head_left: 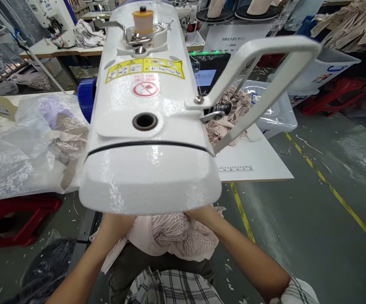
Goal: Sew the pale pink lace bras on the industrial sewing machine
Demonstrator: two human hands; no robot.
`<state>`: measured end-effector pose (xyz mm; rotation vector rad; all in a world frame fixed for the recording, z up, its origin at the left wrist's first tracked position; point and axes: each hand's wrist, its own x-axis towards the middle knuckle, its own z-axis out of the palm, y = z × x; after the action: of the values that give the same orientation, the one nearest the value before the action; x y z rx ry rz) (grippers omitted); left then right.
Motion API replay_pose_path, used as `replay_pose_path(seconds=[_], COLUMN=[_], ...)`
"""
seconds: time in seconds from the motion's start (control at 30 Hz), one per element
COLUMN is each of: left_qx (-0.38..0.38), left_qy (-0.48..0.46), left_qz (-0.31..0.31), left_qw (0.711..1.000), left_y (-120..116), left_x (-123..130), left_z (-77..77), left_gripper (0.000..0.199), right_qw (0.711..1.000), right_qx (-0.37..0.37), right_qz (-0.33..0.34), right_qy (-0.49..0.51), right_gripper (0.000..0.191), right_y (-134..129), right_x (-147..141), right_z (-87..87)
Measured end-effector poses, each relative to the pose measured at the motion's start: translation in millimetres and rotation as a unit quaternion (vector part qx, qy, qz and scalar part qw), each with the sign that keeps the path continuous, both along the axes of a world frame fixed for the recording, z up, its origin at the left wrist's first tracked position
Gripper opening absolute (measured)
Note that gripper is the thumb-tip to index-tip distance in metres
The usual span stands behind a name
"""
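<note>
A white sewing machine head (151, 173) fills the middle of the view and covers the fingers of both hands. Below its front edge, pale pink lace fabric (173, 234) hangs over the lap. My left hand (117, 223) is at the fabric's left side, with only the back of the hand and wrist showing. At the right side of the fabric, my right hand (203, 214) reaches under the machine head. What either hand holds is hidden.
Plastic bags with fabric (33, 143) lie on the left table. A pile of pink straps (225, 118) sits on the white worktop (252, 162) at right, beside a clear bin (273, 109). A red stool (18, 219) stands at lower left. A metal lever frame (265, 101) juts right.
</note>
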<state>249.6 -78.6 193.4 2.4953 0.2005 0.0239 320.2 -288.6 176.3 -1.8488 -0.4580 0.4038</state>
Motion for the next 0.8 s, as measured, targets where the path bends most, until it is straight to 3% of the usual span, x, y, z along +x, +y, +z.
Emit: replay_pose_path(seconds=[0.17, 0.33, 0.4, 0.47, 0.53, 0.6, 0.7, 0.8], left_qx=[0.002, 0.018, 0.026, 0.04, 0.046, 0.038, 0.014, 0.004], left_qy=[0.001, -0.004, -0.006, -0.01, -0.015, -0.02, -0.012, 0.026], left_qz=[-0.004, -0.023, -0.026, -0.037, -0.053, -0.061, -0.051, -0.011], left_qw=[1.0, 1.0, 0.999, 0.998, 0.997, 0.997, 0.999, 1.0], left_y=[-2.7, 1.0, 5.0, 8.8, 10.9, 10.8, 7.2, 2.2], left_x=[-1.2, 0.7, 2.5, 4.1, 5.0, 4.9, 2.6, -0.3], left_z=[2.9, 3.7, 3.0, 3.5, 6.2, 10.4, 15.3, 15.1], left_gripper=[0.021, 0.022, 0.025, 0.027, 0.026, 0.025, 0.027, 0.038], right_qw=[0.998, 0.996, 0.992, 0.977, 0.953, 0.935, 0.917, 0.894], right_qx=[0.031, 0.038, 0.059, 0.087, 0.093, 0.096, 0.157, 0.221], right_qz=[-0.005, -0.016, 0.019, 0.104, 0.184, 0.212, 0.171, 0.095], right_qy=[0.051, 0.081, 0.108, 0.163, 0.222, 0.267, 0.325, 0.378], right_gripper=[0.031, 0.061, 0.078, 0.087, 0.08, 0.062, 0.038, 0.033], right_y=[-0.4, -6.2, -12.0, -19.2, -27.2, -35.3, -46.4, -54.5], right_x=[-0.6, -15.2, -27.4, -41.4, -54.9, -66.4, -78.7, -86.1], right_z=[-6.7, -32.1, -46.5, -60.4, -72.6, -83.0, -96.5, -103.0])
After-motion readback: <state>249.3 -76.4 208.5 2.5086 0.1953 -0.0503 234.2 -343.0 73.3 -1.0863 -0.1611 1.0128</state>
